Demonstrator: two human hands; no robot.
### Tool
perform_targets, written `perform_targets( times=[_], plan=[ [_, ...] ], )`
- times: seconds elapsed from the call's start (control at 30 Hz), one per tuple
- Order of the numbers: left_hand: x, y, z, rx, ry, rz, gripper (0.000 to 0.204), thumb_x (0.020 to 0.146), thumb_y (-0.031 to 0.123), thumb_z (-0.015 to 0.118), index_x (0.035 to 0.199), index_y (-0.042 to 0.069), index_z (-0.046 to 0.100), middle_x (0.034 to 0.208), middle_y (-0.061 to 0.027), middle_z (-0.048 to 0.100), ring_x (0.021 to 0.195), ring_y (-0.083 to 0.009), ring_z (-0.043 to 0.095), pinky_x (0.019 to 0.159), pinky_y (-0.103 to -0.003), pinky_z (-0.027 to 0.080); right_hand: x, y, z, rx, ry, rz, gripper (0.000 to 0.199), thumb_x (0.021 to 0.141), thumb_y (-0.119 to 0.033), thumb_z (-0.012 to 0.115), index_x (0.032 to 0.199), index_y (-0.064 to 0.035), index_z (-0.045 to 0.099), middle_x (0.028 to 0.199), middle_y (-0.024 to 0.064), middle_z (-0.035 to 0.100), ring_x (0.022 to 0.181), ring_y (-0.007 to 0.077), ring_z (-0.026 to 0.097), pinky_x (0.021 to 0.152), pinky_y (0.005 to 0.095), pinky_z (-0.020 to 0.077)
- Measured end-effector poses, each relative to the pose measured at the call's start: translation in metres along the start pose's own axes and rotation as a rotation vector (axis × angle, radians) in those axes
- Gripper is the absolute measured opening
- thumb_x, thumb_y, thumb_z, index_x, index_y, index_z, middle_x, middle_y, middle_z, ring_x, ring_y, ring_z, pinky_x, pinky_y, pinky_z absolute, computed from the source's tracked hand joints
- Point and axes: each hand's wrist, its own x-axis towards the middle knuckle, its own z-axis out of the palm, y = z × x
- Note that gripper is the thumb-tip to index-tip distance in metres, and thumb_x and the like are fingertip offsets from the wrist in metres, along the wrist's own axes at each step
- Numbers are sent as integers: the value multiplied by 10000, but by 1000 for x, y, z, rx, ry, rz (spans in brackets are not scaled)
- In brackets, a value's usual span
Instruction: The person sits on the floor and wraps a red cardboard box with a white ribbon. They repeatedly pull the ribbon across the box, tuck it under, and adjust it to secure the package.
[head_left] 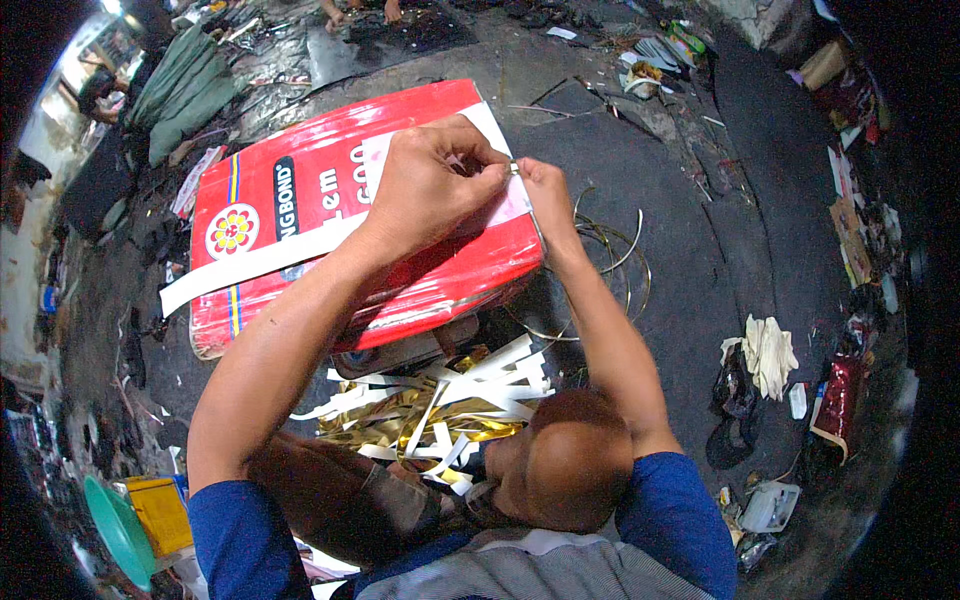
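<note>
Across a red box-like board with a shiny printed surface lies a long white strip, passing under my left forearm. My left hand is over the board's right part, its thumb and forefinger pinched together. Close against those fingertips, at the board's right edge, my right hand is also pinched. Between them is a tiny light piece, too small to name. Loose loops of thin gold-coloured band lie on the dark floor beside my right forearm; whether they join what I pinch cannot be told.
A pile of white and gold strips lies between the board and my knee. A cream glove-like cloth and a clear plastic container lie on the right. A green basin is at lower left. Other people's hands show at the far edge.
</note>
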Motion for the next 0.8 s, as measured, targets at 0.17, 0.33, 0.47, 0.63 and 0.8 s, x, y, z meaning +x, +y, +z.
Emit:
perform_targets(
  times=[0.17, 0.33, 0.47, 0.63, 0.8],
  plan=[
    [2, 1, -1, 18, -1, 27, 112, 866, 77, 790, 814, 0, 727, 807, -36, 713, 735, -86, 659, 652, -262, 547, -33, 64, 12, -98, 47, -20, 290, 969, -221, 614, 881, 34, 723, 793, 259, 679, 696, 277, 698, 682, 426, 511],
    [-1, 3, -4, 33, -15, 19, 95, 873, 66, 786, 831, -3, 734, 819, -46, 712, 730, -91, 661, 659, -266, 552, -53, 91, 17, -179, 39, 32, 275, 920, -174, 585, 771, 19, 713, 711, 232, 650, 659, 222, 684, 618, 441, 492],
    [-1, 3, -3, 19, -20, 36, 80, 872, 35, 780, 833, -16, 731, 831, -53, 704, 712, -91, 651, 630, -263, 541, -71, 161, 25, -328, 103, -17, 251, 865, -163, 571, 750, -1, 726, 763, 249, 675, 687, 331, 702, 628, 497, 507],
    [-2, 0, -3, 0, -37, 21, 79, 878, -4, 759, 815, -34, 723, 837, -51, 693, 680, -86, 633, 586, -252, 518, -92, 243, 33, -456, 129, 290, 197, 815, -180, 641, 769, -26, 756, 841, 217, 722, 793, 421, 712, 714, 522, 560],
    [3, 7, 7, -83, -58, 19, 74, 864, 7, 764, 809, -29, 729, 831, -63, 698, 692, -106, 647, 604, -262, 518, -125, 281, 6, -673, 44, 534, 153, 783, -179, 712, 797, -42, 782, 937, 189, 763, 895, 431, 733, 814, 517, 602]
  ],
)
